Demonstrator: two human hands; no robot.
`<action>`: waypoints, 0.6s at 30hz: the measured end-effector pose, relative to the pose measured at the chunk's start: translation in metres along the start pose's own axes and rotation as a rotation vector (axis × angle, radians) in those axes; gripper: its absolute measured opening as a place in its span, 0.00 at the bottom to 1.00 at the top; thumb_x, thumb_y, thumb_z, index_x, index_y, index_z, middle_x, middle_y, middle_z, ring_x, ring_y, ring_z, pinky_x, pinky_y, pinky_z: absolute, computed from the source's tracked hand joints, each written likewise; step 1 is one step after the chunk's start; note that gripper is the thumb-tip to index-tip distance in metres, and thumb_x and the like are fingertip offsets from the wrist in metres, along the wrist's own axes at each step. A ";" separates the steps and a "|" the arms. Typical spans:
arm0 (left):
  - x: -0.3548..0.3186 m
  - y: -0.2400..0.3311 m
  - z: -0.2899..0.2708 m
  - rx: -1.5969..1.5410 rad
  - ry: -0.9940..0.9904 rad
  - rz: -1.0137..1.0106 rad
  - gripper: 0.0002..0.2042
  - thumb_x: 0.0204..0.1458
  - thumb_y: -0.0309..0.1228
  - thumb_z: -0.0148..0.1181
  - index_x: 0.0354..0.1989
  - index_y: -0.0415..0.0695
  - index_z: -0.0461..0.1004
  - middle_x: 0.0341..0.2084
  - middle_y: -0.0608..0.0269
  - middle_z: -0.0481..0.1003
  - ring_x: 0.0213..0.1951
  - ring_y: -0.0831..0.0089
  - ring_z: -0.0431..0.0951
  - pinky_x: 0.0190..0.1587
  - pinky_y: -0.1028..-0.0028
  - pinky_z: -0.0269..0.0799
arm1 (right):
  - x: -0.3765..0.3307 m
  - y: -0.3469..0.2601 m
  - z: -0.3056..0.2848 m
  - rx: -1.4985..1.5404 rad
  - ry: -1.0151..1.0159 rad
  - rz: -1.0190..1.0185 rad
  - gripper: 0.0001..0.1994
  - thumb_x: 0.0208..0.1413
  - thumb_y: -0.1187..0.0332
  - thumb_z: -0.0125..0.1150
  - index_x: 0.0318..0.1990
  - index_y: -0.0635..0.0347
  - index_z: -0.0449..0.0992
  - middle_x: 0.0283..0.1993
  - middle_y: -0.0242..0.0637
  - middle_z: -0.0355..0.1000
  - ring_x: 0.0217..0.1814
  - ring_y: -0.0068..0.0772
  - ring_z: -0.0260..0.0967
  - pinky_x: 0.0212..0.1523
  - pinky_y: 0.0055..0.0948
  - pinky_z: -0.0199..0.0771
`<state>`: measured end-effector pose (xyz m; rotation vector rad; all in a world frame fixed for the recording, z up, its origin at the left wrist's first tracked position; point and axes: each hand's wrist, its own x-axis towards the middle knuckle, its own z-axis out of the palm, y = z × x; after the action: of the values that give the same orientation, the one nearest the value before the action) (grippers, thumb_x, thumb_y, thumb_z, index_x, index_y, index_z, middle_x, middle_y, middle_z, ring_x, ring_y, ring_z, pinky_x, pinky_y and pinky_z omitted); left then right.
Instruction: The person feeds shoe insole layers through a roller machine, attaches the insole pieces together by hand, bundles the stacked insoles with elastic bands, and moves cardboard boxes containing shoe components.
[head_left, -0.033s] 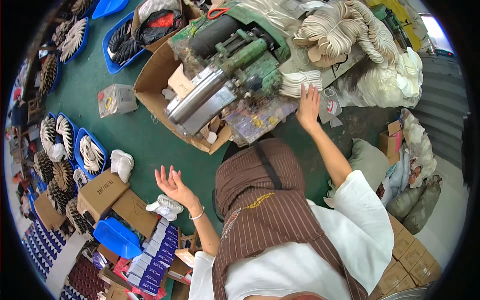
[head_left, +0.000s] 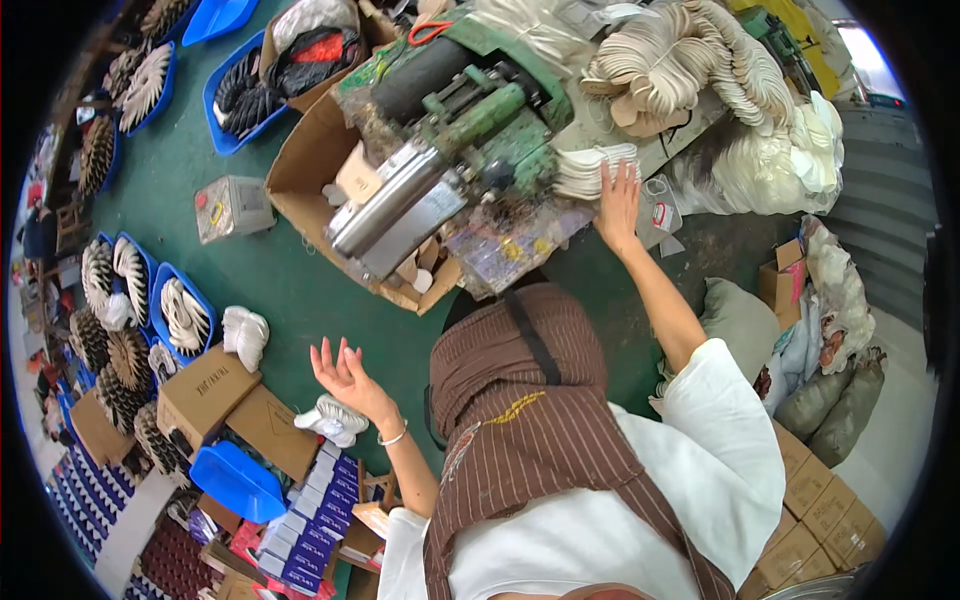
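My right hand (head_left: 619,210) lies with its fingers stretched out against the near edge of a stack of thin off-white sole-shaped pieces (head_left: 590,172). That stack sits on the right part of a bench, beside a green machine (head_left: 500,150) with a shiny metal roller cover (head_left: 385,205). One cream sole-shaped piece (head_left: 357,175) stands at the far left side of this cover. My left hand (head_left: 352,385) hangs in the air left of my apron, palm up, its fingers apart and nothing in them. Larger piles of the same off-white pieces (head_left: 650,65) rest farther back on the bench.
Below the machine stands an open cardboard box (head_left: 300,165) with loose pieces inside. A clear square container (head_left: 233,208) is on the green floor. Blue trays (head_left: 238,480), cartons (head_left: 208,388) and white shoes (head_left: 333,420) lie at left. Sacks (head_left: 738,320) and stacked cartons (head_left: 825,515) line the right.
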<state>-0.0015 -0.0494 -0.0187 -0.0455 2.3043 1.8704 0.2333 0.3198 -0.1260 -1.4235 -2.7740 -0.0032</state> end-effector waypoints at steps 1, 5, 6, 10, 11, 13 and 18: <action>-0.002 0.003 0.004 0.007 -0.019 0.010 0.25 0.56 0.25 0.51 0.61 0.41 0.52 0.56 0.51 0.61 0.50 0.66 0.70 0.47 0.72 0.69 | 0.015 0.015 0.010 0.013 -0.023 -0.021 0.34 0.32 0.77 0.61 0.56 0.58 0.62 0.66 0.53 0.45 0.71 0.54 0.37 0.66 0.54 0.40; -0.012 0.038 0.047 0.055 -0.207 0.157 0.28 0.54 0.26 0.55 0.61 0.40 0.51 0.56 0.50 0.61 0.50 0.64 0.70 0.49 0.70 0.68 | 0.036 0.073 0.052 -0.022 -0.025 -0.113 0.32 0.34 0.75 0.62 0.55 0.53 0.65 0.64 0.50 0.51 0.70 0.54 0.40 0.65 0.55 0.40; -0.018 0.045 0.057 0.071 -0.264 0.227 0.30 0.52 0.28 0.57 0.61 0.39 0.50 0.55 0.50 0.62 0.50 0.64 0.70 0.49 0.69 0.68 | 0.033 0.074 0.045 0.087 -0.142 -0.095 0.31 0.34 0.73 0.63 0.54 0.52 0.66 0.62 0.49 0.55 0.69 0.51 0.42 0.66 0.56 0.39; -0.042 0.058 0.094 0.075 -0.548 0.405 0.40 0.45 0.37 0.66 0.63 0.39 0.48 0.56 0.49 0.61 0.52 0.63 0.68 0.51 0.68 0.66 | -0.010 0.053 -0.042 0.888 -0.307 0.079 0.28 0.37 0.66 0.69 0.51 0.61 0.69 0.49 0.44 0.71 0.54 0.40 0.67 0.58 0.40 0.61; -0.048 0.061 0.112 0.005 -0.695 0.291 0.47 0.38 0.42 0.69 0.64 0.39 0.46 0.56 0.50 0.61 0.54 0.62 0.66 0.54 0.66 0.64 | -0.024 0.045 -0.064 1.322 -0.419 0.140 0.27 0.39 0.66 0.71 0.49 0.65 0.70 0.46 0.38 0.73 0.48 0.32 0.70 0.52 0.31 0.68; -0.066 0.065 0.151 -0.135 -0.999 0.039 0.61 0.24 0.51 0.75 0.65 0.39 0.42 0.56 0.50 0.61 0.59 0.61 0.60 0.59 0.62 0.58 | -0.046 0.022 -0.123 1.524 -0.560 0.094 0.24 0.39 0.69 0.71 0.47 0.65 0.72 0.46 0.35 0.73 0.48 0.25 0.68 0.52 0.29 0.67; -0.087 0.098 0.200 -0.392 -1.041 -0.397 0.41 0.35 0.26 0.69 0.60 0.39 0.52 0.51 0.57 0.64 0.53 0.67 0.65 0.55 0.69 0.62 | -0.053 -0.055 -0.189 1.336 -0.302 -0.040 0.27 0.39 0.60 0.72 0.45 0.66 0.69 0.37 0.43 0.72 0.40 0.32 0.71 0.40 0.32 0.70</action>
<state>0.0944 0.1586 0.0502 0.3169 1.1312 1.5417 0.2228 0.2424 0.0622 -0.9393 -1.9912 1.7410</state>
